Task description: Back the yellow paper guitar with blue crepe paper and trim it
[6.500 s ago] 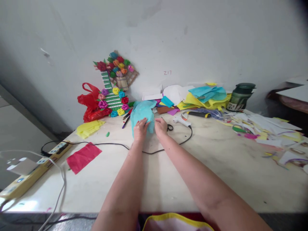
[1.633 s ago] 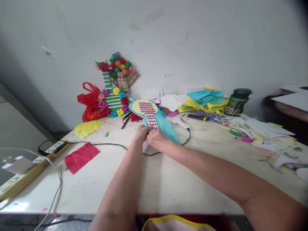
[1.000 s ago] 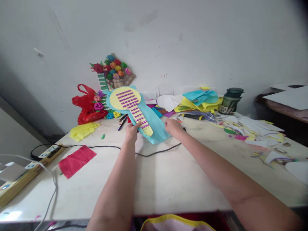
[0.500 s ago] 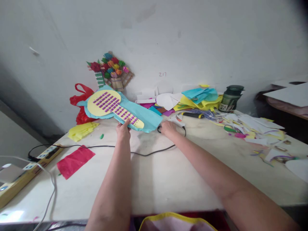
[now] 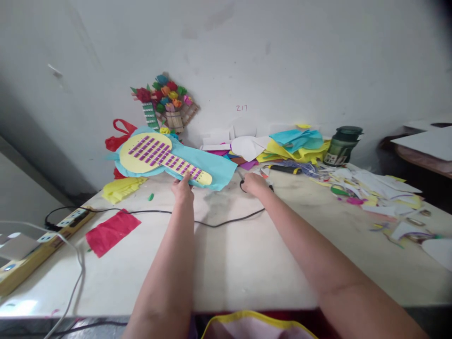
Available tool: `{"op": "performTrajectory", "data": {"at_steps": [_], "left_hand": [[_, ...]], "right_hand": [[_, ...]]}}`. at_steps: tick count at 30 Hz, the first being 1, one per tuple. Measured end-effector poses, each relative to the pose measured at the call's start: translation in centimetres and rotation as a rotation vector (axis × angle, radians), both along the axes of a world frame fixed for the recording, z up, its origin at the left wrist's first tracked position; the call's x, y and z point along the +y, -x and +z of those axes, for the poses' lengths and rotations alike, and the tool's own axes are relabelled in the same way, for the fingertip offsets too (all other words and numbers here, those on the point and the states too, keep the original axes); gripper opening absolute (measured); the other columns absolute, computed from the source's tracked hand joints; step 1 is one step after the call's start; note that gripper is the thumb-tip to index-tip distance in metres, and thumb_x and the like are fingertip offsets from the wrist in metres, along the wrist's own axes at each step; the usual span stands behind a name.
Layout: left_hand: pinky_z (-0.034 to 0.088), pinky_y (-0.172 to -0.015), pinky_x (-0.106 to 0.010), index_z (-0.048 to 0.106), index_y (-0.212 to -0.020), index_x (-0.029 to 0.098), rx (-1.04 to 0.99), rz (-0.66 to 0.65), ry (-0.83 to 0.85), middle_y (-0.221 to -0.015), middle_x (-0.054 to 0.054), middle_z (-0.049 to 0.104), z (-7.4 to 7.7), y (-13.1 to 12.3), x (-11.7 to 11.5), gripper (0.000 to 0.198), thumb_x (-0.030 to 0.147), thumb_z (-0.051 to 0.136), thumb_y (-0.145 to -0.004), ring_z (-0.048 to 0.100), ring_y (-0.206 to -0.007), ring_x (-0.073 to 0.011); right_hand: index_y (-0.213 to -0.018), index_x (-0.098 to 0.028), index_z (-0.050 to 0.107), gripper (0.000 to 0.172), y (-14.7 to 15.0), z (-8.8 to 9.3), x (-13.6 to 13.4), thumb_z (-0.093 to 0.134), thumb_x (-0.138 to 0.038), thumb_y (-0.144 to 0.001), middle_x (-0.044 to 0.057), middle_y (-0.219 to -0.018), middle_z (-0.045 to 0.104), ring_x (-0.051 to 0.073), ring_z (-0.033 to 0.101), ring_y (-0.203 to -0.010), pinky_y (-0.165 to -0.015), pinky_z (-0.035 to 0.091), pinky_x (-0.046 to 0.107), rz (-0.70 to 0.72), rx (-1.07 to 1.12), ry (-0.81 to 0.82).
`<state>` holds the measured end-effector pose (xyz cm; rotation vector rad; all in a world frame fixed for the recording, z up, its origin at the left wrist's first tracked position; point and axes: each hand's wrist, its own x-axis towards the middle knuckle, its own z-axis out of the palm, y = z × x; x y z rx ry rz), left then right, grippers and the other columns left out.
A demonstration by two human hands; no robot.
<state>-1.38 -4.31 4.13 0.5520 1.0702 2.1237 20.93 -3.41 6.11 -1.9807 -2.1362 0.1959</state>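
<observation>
The paper paddle (image 5: pixel 155 153) is a yellow racket shape with rows of purple strips, backed on light blue tissue. It is held up over the far part of the table (image 5: pixel 247 263), with its round head toward the wall at the left and its narrow end pointing right.

The left hand (image 5: pixel 182 189) pinches the narrow end from below, fingers tucked under the blue backing. The right hand (image 5: pixel 252 182) rests on the table just right of the paddle and apart from it. Its fingers curl over a small black loop (image 5: pixel 242 186). Whether it grips cannot be told, since the hand hides the rest of that item.

Clearance: bare tabletop runs from the hands to the near edge, crossed only by a black cable (image 5: pixel 212 224). A red sheet (image 5: pixel 112 231) lies to the left, near the power strip (image 5: pixel 38 245) at the left edge.

The paddle head covers part of a red bag (image 5: pixel 118 132) and the base of the flower craft (image 5: pixel 164 99) leaning on the wall. Beyond the right hand are a paper pile (image 5: pixel 293 143) and a green jar (image 5: pixel 342 146). Scraps (image 5: pixel 381 193) fill the right side, cut off by the frame.
</observation>
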Motion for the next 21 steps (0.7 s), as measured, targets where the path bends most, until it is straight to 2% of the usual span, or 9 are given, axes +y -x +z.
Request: {"op": "performTrajectory", "data": {"at_steps": [2,4,7,9,11,14,17,21], "left_hand": [[0.051,-0.064,-0.026,0.059,-0.075,0.016,-0.002,0.008,0.003,-0.078,-0.004,0.064,-0.1,-0.8,0.0,0.023,0.017,0.070,-0.054,0.063,-0.075,-0.0166],[0.051,-0.064,-0.026,0.059,-0.075,0.015,0.008,0.033,0.026,-0.078,-0.004,0.064,-0.1,-1.8,-0.1,0.023,0.018,0.069,-0.055,0.063,-0.076,-0.0171],[0.051,-0.066,-0.029,0.059,-0.077,0.016,0.041,0.046,0.045,-0.079,-0.005,0.065,-0.3,-3.5,-0.2,0.022,0.022,0.067,-0.058,0.063,-0.079,-0.0189],[0.051,-0.067,-0.029,0.059,-0.078,0.016,0.041,0.068,0.094,-0.079,-0.005,0.065,-0.5,-4.8,-0.3,0.021,0.022,0.066,-0.059,0.063,-0.081,-0.0196],[0.051,-0.068,-0.029,0.059,-0.080,0.016,0.013,0.065,0.135,-0.083,-0.006,0.065,-0.7,-6.1,-0.4,0.022,0.022,0.066,-0.060,0.063,-0.084,-0.0198],[0.050,-0.069,-0.028,0.058,-0.087,0.016,-0.110,0.078,0.207,-0.090,-0.007,0.065,-1.2,-8.2,-0.7,0.026,0.018,0.065,-0.062,0.062,-0.087,-0.0196],[0.050,-0.069,-0.028,0.055,-0.099,0.016,-0.164,0.063,0.272,-0.103,-0.009,0.063,-1.8,-9.8,-1.0,0.035,0.018,0.064,-0.065,0.061,-0.092,-0.0196],[0.048,-0.075,-0.029,0.051,-0.109,0.020,-0.079,0.098,0.420,-0.115,-0.011,0.058,-2.5,-10.4,-1.0,0.042,0.022,0.062,-0.068,0.058,-0.101,-0.0208]], "right_hand": [[-0.093,-0.013,0.065,0.024,-0.6,-0.2,0.3,0.054,-0.022,-0.074,0.017,-0.098,0.065,0.027,0.061,-0.093,-0.072,0.046,0.032,-0.093,0.138,-0.030],[-0.095,-0.013,0.063,0.024,-0.8,-0.8,0.8,0.051,-0.025,-0.077,0.015,-0.093,0.067,0.024,0.064,-0.082,-0.066,0.047,0.029,-0.160,0.372,-0.009],[-0.111,-0.015,0.053,0.033,-0.6,-1.9,1.4,0.045,-0.028,-0.082,0.010,-0.093,0.067,0.016,0.064,-0.062,-0.052,0.046,0.024,-0.201,0.794,0.055],[-0.117,-0.016,0.046,0.040,-0.4,-2.5,1.7,0.043,-0.036,-0.083,0.010,-0.096,0.065,0.015,0.064,-0.059,-0.047,0.045,0.024,-0.219,0.932,0.017],[-0.115,-0.015,0.047,0.046,-0.4,-2.8,1.8,0.045,-0.046,-0.081,0.011,-0.097,0.065,0.017,0.064,-0.065,-0.049,0.045,0.025,-0.229,0.927,-0.056],[-0.106,-0.016,0.051,0.051,-0.7,-2.7,1.5,0.051,-0.055,-0.073,0.011,-0.093,0.065,0.021,0.062,-0.080,-0.061,0.046,0.027,-0.227,0.790,-0.157],[-0.104,-0.016,0.052,0.049,-1.1,-2.2,0.8,0.057,-0.050,-0.069,0.011,-0.098,0.064,0.023,0.059,-0.091,-0.072,0.044,0.029,-0.222,0.666,-0.177],[-0.107,-0.018,0.051,0.047,-1.1,-2.0,-0.2,0.062,-0.042,-0.067,0.010,-0.103,0.063,0.024,0.059,-0.093,-0.073,0.042,0.030,-0.223,0.550,-0.107]]}}
